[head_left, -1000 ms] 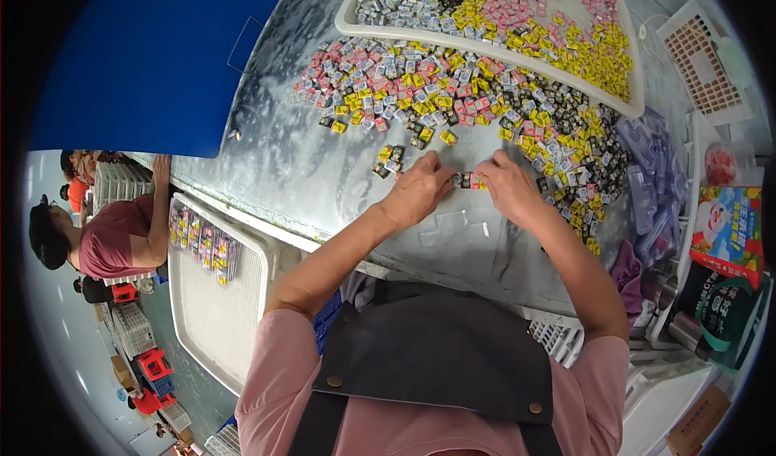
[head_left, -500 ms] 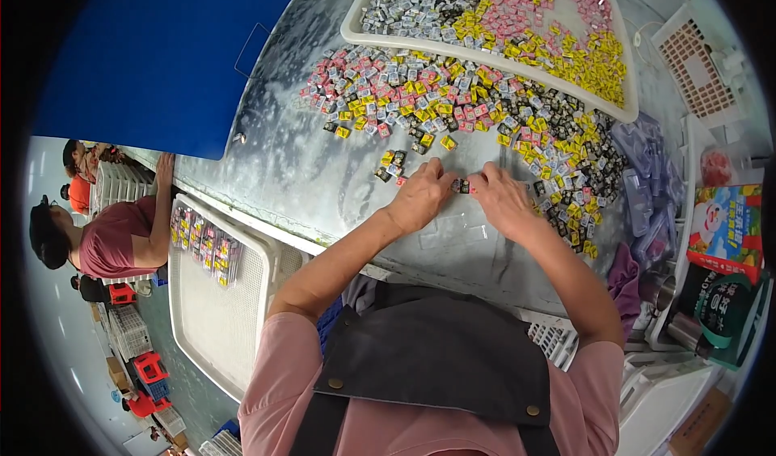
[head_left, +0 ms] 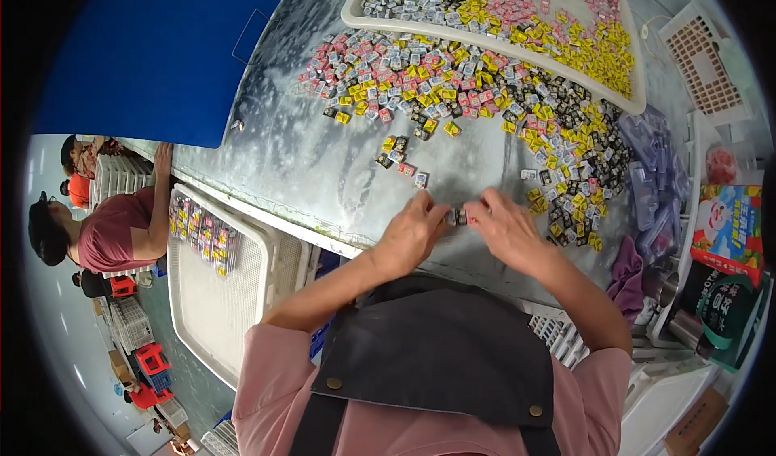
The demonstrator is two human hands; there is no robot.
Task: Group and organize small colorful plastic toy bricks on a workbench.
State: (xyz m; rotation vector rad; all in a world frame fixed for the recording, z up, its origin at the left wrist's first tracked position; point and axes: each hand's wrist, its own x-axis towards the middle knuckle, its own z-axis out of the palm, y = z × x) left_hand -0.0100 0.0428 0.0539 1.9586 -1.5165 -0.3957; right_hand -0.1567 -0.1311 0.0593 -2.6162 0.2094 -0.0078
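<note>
Grey table (head_left: 323, 165) bare near edge — both hands' fingers (head_left: 436, 213) pinching small packets (head_left: 459, 216) between them.

Glossy foil-like wrappers cover the small sweets (head_left: 485, 92) scattered on a worn, scuffed metal tabletop (head_left: 323, 165), beside a smooth white plastic tray (head_left: 356, 11).

**Small packets pinched between two hands**

A short row of tiny packets (head_left: 458, 216), dark with a touch of pink, lies on the grey table just between the fingertips of the left hand (head_left: 414, 234) and the right hand (head_left: 505, 231). Both hands touch its ends; finer detail is too small to tell.
</note>
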